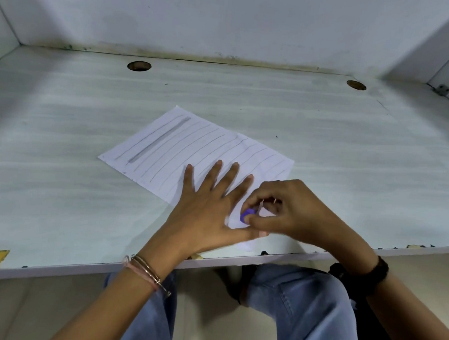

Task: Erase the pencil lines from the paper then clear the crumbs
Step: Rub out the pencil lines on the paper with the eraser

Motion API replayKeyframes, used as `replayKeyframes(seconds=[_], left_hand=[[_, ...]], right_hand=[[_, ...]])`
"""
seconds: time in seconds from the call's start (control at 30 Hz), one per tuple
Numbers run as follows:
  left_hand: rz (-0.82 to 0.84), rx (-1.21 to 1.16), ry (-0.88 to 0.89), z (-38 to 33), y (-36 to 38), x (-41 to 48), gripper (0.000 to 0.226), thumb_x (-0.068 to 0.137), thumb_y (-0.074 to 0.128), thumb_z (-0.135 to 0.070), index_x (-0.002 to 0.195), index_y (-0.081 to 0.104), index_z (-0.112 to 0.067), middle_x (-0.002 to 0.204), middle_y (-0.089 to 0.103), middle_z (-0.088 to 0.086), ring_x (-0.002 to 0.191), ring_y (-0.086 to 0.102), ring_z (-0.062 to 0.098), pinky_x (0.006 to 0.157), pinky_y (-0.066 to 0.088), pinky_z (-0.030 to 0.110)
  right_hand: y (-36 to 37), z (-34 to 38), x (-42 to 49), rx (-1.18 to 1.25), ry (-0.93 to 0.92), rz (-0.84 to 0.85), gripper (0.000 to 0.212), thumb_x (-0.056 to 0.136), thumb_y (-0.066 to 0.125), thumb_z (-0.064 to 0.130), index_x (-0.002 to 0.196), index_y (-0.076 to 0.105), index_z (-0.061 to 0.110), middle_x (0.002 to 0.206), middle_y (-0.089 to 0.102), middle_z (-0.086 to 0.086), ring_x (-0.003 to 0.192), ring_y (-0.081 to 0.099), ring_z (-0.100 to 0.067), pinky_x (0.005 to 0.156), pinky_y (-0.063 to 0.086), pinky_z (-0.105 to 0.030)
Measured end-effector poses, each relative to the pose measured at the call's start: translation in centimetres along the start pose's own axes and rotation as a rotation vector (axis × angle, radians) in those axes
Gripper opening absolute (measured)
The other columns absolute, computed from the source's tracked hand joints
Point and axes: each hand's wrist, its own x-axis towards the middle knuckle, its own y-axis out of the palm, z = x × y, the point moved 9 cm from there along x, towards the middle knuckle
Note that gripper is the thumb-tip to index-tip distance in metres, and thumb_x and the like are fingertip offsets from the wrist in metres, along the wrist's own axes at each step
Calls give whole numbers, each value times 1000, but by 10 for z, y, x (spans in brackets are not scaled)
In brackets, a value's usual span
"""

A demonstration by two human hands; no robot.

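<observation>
From the head camera, a lined sheet of paper (193, 152) lies at an angle on the pale worktop (62, 133), its near corner close to the front edge. The left hand (205, 203) lies flat on the lower part of the sheet, fingers straight and spread. It is probably there to pin the paper so it does not slide or crumple under rubbing. The right hand (286, 210) pinches a small purple eraser (247, 214) between thumb and fingertips and holds it down on the paper's near corner, just beside the left thumb, where the sheet is best braced.

Thin pencil lines cross most of the page, and one thick dark pencil stroke (159, 139) runs along the far left side, well apart from the eraser, so the erasing looks to be at an early stage. I cannot make out any crumbs on the sheet. Bangles (146, 272) sit on the left wrist and a dark band (380, 268) on the right. Two round holes (139, 66) pierce the back of the worktop.
</observation>
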Motion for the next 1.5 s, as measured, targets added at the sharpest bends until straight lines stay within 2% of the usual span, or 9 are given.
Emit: replayKeyframes(seconds=[0.37, 0.47, 0.73, 0.83, 0.97, 1.1, 1.2, 1.33, 1.5], left_hand=[[-9, -30, -10, 1, -1, -1, 100, 67, 9, -94, 150, -18, -44, 158, -29, -11, 144, -32, 15, 113, -16, 63], [-1, -25, -6, -1, -1, -1, 101, 66, 8, -95, 150, -17, -44, 159, -28, -11, 144, -32, 14, 112, -16, 63], [-1, -24, -6, -1, -1, -1, 100, 68, 10, -94, 150, -17, -45, 159, -29, -12, 144, -32, 14, 112, -17, 63], [-5, -36, -15, 0, -1, -1, 100, 67, 9, -95, 150, -17, -45, 159, -28, -12, 144, -32, 14, 112, -17, 62], [-3, -17, -3, -1, -1, -1, 101, 67, 8, -95, 151, -16, -44, 159, -27, -11, 144, -31, 15, 112, -15, 63], [0, -23, -12, 0, -1, -1, 100, 68, 9, -94, 150, -17, -44, 159, -29, -11, 144, -32, 15, 112, -16, 63], [0, -16, -2, -1, -1, -1, 101, 66, 6, -96, 150, -18, -44, 159, -29, -11, 144, -32, 15, 112, -15, 64], [1, -17, -14, 0, -1, -1, 99, 69, 10, -94, 150, -18, -44, 158, -30, -11, 144, -32, 16, 112, -15, 63], [2, -14, -5, 0, -1, -1, 101, 67, 6, -95, 149, -20, -44, 158, -30, -11, 143, -34, 15, 112, -15, 63]], right_hand=[[-22, -11, 7, -70, 66, -173, 8, 74, 73, 11, 76, 73, 19, 68, 62, 10, 66, 53, -3, 64, 35, -15], [-4, -3, 7, -37, 61, 45, 7, 74, 74, 10, 75, 74, 16, 62, 62, 12, 56, 50, -2, 58, 35, -9], [-5, -5, 7, -41, 83, 51, 3, 75, 75, 12, 74, 74, 15, 68, 67, 7, 59, 53, 1, 59, 37, -9], [-26, -15, 8, -125, 128, -154, 3, 74, 73, 19, 74, 72, 22, 70, 67, 12, 70, 59, -4, 69, 49, -27], [-4, -2, 8, -53, 86, 64, 5, 74, 75, 13, 74, 74, 18, 67, 66, 10, 63, 57, 1, 62, 40, -11], [-29, -17, 7, -172, 166, -202, 3, 72, 72, 22, 72, 71, 24, 69, 66, 14, 69, 59, -4, 66, 48, -28], [-3, -4, 8, -53, 105, 48, 5, 74, 74, 14, 72, 73, 18, 64, 64, 13, 63, 56, 1, 61, 39, -11], [-28, -17, 8, -172, 164, -173, 3, 72, 72, 21, 73, 71, 24, 70, 67, 13, 72, 60, -5, 70, 49, -28], [-5, -11, 10, -77, 102, 23, 1, 73, 73, 23, 73, 73, 24, 67, 66, 15, 68, 58, 0, 66, 45, -20]])
